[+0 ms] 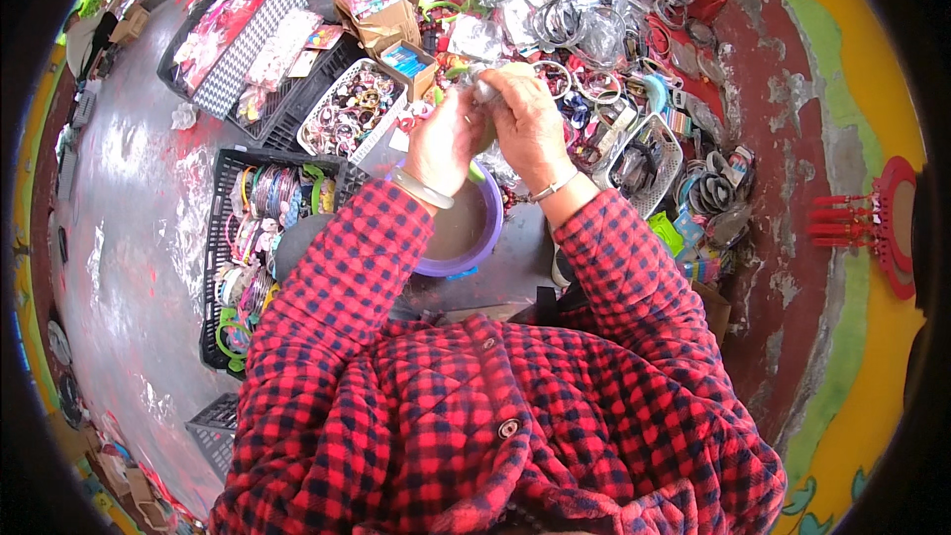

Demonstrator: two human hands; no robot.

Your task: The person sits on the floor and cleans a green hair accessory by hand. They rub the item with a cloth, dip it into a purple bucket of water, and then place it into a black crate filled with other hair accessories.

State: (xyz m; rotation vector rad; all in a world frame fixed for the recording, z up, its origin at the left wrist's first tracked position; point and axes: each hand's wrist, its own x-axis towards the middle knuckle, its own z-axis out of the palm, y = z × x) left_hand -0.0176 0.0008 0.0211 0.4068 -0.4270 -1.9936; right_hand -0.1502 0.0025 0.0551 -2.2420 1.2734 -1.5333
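My left hand [443, 143] and my right hand [526, 125] are raised close together, fingertips nearly meeting. Between them is a small, crumpled, greyish see-through piece [483, 90], perhaps plastic or a wet cloth. The right fingers pinch it from above. The left hand is curled up against it, and what its fingers hold is partly hidden. Below the wrists stands a purple basin [492, 228] with murky grey liquid in it. A pale bangle [424, 188] circles my left wrist, and a bracelet [555, 185] is on the right one.
Left of the basin, a black crate [211, 277] holds headbands and bangles. A white basket [401, 104] of hair ties stands beyond, beside a small cardboard box [421, 77]. Bagged accessories [584, 25] pile up at the far right, near another white basket [666, 178].
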